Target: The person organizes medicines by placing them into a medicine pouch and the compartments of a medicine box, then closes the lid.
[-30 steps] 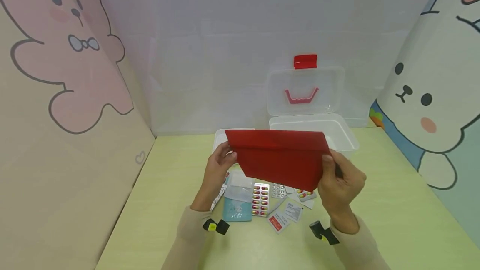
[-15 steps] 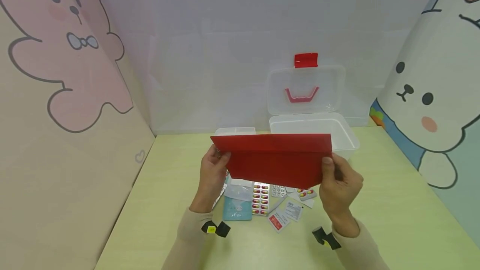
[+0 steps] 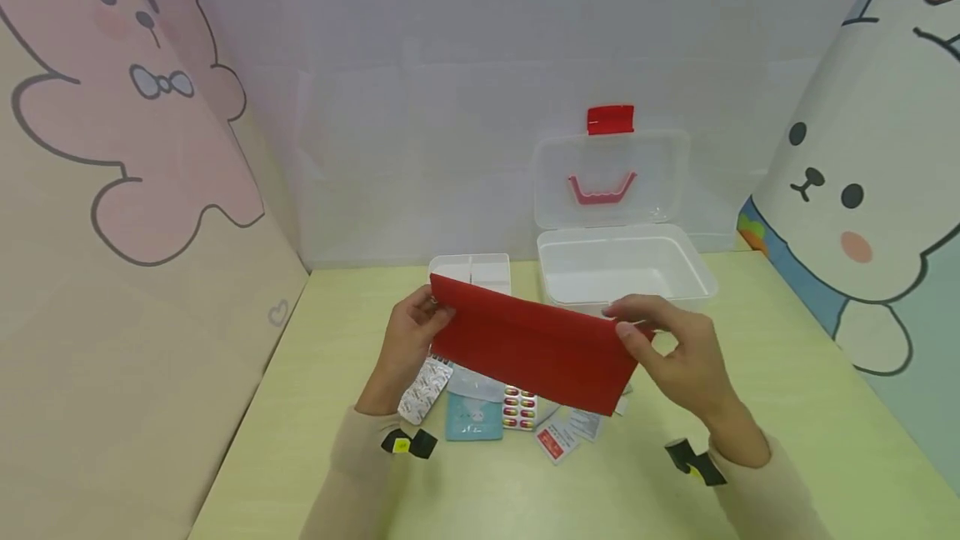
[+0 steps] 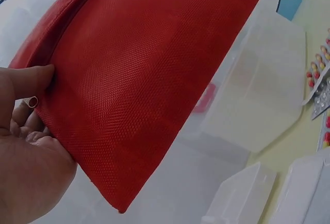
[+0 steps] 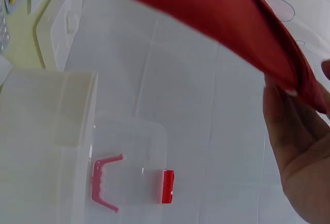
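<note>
A red woven zip pouch (image 3: 532,348) is held up over the table, tilted with its right end lower. My left hand (image 3: 405,348) grips its left end, thumb in front and fingers behind; a small zipper-pull ring (image 4: 32,101) shows beside those fingers in the left wrist view. At the upper right corner my right hand (image 3: 678,352) has thumb and fingers spread loosely about the edge. In the right wrist view its fingertips reach behind the blurred pouch, and the thumb appears apart from it. Below lie a capsule blister pack (image 3: 520,409), a blue packet (image 3: 474,417) and a silver blister strip (image 3: 425,390).
Behind stands a clear plastic box (image 3: 622,265), its lid raised with a pink handle (image 3: 602,190) and red latch (image 3: 610,119). A white divided tray (image 3: 491,267) is left of it. Small sachets (image 3: 557,440) lie partly under the pouch. Printed walls flank the table (image 3: 795,407).
The pouch has gone from level to tilted, right end lower. My right hand has loosened its grip and shifted to the top corner; my left hand still grips, slightly further left.
</note>
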A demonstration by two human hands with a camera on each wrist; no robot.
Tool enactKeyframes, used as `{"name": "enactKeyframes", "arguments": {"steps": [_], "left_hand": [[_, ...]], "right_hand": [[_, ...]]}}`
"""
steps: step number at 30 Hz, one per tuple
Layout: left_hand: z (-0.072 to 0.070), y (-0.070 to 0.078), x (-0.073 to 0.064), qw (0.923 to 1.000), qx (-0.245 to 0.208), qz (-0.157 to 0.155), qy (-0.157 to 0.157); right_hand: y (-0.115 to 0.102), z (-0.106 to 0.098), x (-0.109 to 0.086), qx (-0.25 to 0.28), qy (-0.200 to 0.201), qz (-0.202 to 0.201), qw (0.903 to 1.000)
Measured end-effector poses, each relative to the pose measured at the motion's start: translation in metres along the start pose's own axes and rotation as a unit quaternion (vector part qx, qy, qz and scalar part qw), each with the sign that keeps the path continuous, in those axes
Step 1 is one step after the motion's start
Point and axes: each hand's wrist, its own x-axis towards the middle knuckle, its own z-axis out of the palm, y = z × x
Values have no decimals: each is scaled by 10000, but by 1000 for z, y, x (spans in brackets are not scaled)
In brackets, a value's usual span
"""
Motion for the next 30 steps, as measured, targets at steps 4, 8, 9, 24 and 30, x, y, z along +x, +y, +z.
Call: {"name": "enactKeyframes", "arguments": {"steps": [4,8,9,24,30], "left_hand": [[-6,2,4,9980,548,-13,-305],[-5,5,9,9940,866,32,-674],[-4,5,10,9926,913,49,-794],[17,12,25,9747,997,120,-1995],[23,15,28,9762,1045,230,-1888]], "right_hand": [[-4,-10,9,-125,-1498,-13,9886],[-9,-14,19,80,-2636,290,9642],[-11,-13,21,41,-2882,385,9568],[-16,10,29,-444,-4243,61,9044],[-13,17,26,-608,-3841,154,9212]]}}
